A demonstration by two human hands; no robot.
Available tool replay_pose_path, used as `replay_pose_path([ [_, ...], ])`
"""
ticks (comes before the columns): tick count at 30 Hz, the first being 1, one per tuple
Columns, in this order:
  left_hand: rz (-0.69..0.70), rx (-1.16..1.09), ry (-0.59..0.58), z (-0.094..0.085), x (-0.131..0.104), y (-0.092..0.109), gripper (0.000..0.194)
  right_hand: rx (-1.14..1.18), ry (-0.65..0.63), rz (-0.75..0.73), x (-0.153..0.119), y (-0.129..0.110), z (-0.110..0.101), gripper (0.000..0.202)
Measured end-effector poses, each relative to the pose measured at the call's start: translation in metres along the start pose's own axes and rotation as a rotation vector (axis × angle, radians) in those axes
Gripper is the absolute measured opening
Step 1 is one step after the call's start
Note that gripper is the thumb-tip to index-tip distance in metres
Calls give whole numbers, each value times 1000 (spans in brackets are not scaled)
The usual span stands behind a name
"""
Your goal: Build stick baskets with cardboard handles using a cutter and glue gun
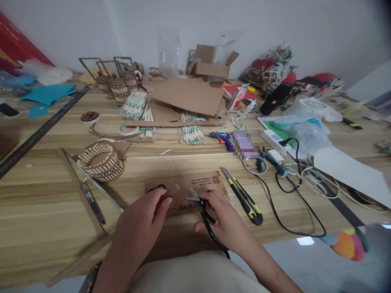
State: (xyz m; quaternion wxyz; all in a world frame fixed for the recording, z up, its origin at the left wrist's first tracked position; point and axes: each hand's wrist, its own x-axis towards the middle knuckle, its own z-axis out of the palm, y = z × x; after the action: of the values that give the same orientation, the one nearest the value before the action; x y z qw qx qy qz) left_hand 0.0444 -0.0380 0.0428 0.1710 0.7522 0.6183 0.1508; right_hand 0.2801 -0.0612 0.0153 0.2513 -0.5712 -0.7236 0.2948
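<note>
In the right hand (pixel 224 215), lower centre, black scissors (pixel 195 201) are gripped; the left hand (pixel 142 215) is curled, anything pinched there unclear! Printed cardboard (pixel 189 183) is seen beneath, a utility knife (pixel 243 197) laid right of centre.

One head-worn camera is looking forward and down from above the wearer's pale beige clothing (pixel 195 274). It is taking in the bare left hand (pixel 142 217) and bare right hand (pixel 224 217) nearby, low in the view, while the pale wood-grained table (pixel 45 211) is stretching away toward a plain grey wall (pixel 131 28).
</note>
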Motion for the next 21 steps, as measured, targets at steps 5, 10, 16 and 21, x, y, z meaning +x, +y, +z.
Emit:
replay_pose_path([
  [5,-6,7,-44,-5,0,6,29,-46,82,52,3,1,-1,37],
  [10,77,43,-222,0,-1,17,26,624,55,230,6,-9,0,36],
  [16,165,76,-410,5,-4,23,31,906,-23,282,8,-19,11,40],
  [21,271,17,-452,11,-11,10,36,947,-95,245,-5,-14,13,34],
])
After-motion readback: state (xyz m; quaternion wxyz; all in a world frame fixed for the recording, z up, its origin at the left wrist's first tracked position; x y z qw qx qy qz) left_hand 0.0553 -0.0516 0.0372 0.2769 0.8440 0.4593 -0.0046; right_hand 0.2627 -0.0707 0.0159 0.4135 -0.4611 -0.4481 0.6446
